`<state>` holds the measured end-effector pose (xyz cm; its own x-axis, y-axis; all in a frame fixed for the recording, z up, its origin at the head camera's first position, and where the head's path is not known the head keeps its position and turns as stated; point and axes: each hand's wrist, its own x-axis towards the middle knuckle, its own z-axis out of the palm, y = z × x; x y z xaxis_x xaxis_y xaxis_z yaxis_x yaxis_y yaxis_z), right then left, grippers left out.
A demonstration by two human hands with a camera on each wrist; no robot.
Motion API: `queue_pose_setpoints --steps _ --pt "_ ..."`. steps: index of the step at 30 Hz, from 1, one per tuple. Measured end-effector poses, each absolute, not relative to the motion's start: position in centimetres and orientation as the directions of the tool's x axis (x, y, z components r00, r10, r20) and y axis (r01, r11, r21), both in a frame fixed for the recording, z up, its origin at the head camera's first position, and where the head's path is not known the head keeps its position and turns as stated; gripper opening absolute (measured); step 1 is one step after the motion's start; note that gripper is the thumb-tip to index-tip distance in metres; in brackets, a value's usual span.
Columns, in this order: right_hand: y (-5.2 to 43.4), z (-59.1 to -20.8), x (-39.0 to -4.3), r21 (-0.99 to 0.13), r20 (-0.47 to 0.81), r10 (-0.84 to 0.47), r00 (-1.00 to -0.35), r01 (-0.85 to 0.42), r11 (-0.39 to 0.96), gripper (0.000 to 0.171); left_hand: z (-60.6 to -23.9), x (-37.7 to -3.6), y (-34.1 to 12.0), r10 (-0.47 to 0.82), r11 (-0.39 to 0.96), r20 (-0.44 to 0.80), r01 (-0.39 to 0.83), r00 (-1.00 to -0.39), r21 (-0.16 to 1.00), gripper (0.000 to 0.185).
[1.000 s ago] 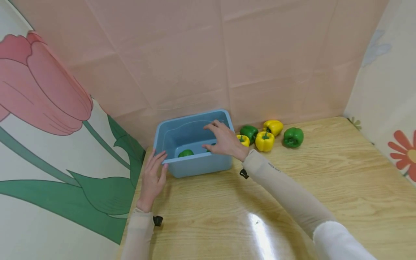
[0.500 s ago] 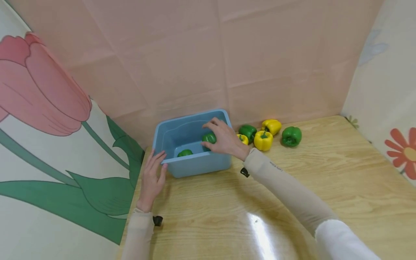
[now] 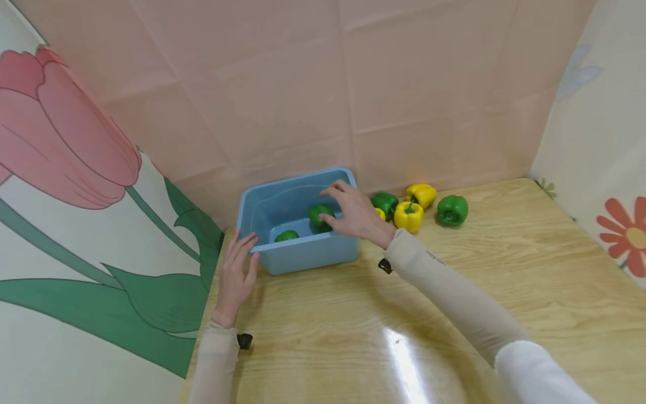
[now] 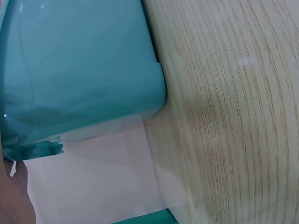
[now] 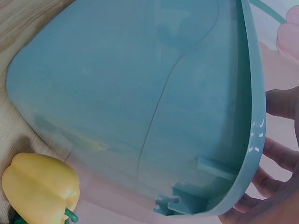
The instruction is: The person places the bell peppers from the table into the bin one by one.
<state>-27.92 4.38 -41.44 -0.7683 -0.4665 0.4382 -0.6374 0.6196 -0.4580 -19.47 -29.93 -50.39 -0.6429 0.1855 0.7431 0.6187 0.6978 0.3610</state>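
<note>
Blue bin (image 4: pixel 79 65) corner on wood table (image 4: pixel 233 116), w/ white wall below.

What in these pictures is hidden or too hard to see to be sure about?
- Bottom of the blue bin: in the head view its near wall hides most of the floor and the lower part of the green pepper lying inside.
- Right hand: whether it touches the other green pepper in the bin is unclear.
- Small yellow pepper: mostly behind that hand.
- Left hand: the left wrist view shows only a sliver at the edge.
</note>
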Motion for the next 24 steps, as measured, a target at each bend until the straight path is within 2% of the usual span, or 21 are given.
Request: queue_pose_setpoints --steps 24 --pt "7.2 -41.6 -27.3 -0.483 0.478 -0.423 -0.770 -0.633 0.606 0.044 -50.4 -19.5 -29.8 0.177 0.699 0.742 0.613 -0.646 0.367 0.034"
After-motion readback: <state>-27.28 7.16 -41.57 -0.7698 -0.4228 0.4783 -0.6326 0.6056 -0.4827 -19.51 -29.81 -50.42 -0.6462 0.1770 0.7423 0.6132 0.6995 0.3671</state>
